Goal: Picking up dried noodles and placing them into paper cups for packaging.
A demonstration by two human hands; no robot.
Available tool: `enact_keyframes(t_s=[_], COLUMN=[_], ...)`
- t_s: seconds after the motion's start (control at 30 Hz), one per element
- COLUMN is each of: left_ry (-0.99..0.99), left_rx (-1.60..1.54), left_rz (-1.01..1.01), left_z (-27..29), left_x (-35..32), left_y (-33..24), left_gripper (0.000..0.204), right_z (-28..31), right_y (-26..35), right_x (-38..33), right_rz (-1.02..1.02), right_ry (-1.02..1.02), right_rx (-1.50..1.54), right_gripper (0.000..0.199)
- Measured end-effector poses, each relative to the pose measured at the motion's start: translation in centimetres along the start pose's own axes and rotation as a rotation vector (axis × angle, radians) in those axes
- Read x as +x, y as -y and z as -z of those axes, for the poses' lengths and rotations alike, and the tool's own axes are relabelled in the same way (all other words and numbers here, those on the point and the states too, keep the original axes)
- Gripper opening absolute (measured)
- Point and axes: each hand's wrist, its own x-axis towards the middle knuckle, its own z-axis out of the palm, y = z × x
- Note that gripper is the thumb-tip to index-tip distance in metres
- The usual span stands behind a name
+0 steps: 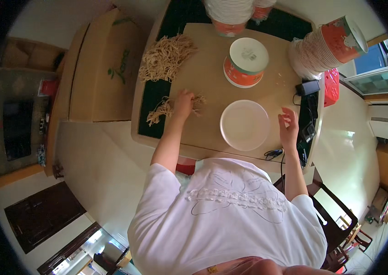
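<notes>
Over a small bunch of beige paper-like strings is my left hand, its fingers closed on the strands, which stick out on both sides. A larger tangled heap of the same strings lies just beyond it. In front of me an open round paper tub shows its white inside; neither hand touches it. To its right hovers my right hand, fingers loosely curled and apart, with nothing visible in it. Behind the open tub, an orange and green tub stands upside down, white base up.
Wrapped stacks of paper tubs stand at the far edge and far right. A black power adapter and cables lie along the right edge, near a red plastic basket. A large cardboard box stands left of the table.
</notes>
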Motion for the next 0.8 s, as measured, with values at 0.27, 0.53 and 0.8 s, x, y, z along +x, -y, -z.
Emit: enact_keyframes(t_s=[0.27,0.53,0.8], left_ry=[0.035,-0.305,-0.264], left_rx=[-0.652,-1.131,-0.885], left_rz=[0.413,0.378,0.299], left_z=[4.9,12.7,14.3], left_x=[-0.9,-2.6,-3.6], left_y=[-1.2,-1.7,-2.8], left_gripper=[0.004,0.008,0.007], right_z=[0.6,0.1,-6.3], right_y=[-0.7,-0.6,8.8], right_x=[-0.4,-0.3,1.1], right_rz=[-0.008,0.007,0.121], right_ry=[0.011,0.032,0.381], right_rx=[0.009,0.038,0.205], right_gripper=[0.023,0.024,0.022])
